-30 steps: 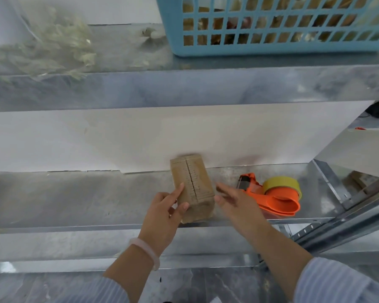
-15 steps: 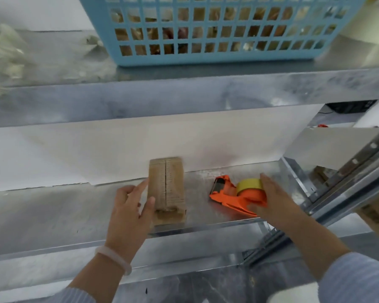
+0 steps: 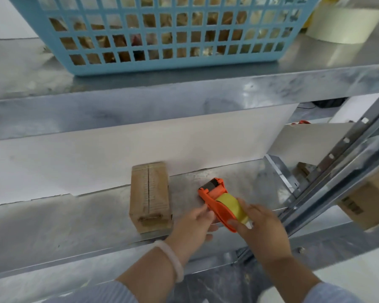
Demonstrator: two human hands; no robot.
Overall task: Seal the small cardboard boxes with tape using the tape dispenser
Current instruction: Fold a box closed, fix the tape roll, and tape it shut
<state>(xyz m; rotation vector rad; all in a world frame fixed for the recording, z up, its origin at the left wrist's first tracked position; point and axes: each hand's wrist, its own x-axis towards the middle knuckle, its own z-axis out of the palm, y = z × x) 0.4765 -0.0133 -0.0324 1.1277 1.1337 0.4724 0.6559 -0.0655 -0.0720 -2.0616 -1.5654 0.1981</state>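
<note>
A small brown cardboard box [image 3: 149, 199] lies lengthwise on the metal shelf [image 3: 53, 215], its top seam facing up, and no hand touches it. To its right is the orange tape dispenser [image 3: 217, 201] with a yellow tape roll. My right hand [image 3: 259, 228] grips the dispenser's rear end, fingers curled over the roll. My left hand [image 3: 194, 225] has come across to the dispenser's left side, and its fingertips touch the orange frame.
A blue plastic basket [image 3: 162, 33] holding small boxes stands on the upper shelf, with a pale tape roll [image 3: 341, 25] to its right. A slotted metal upright [image 3: 337, 171] runs diagonally at the right. A large cardboard carton [image 3: 368, 202] sits lower right.
My left hand let go of the box and moved right to the dispenser. My right hand closed round the dispenser and drew it nearer. The view shifted left and down.
</note>
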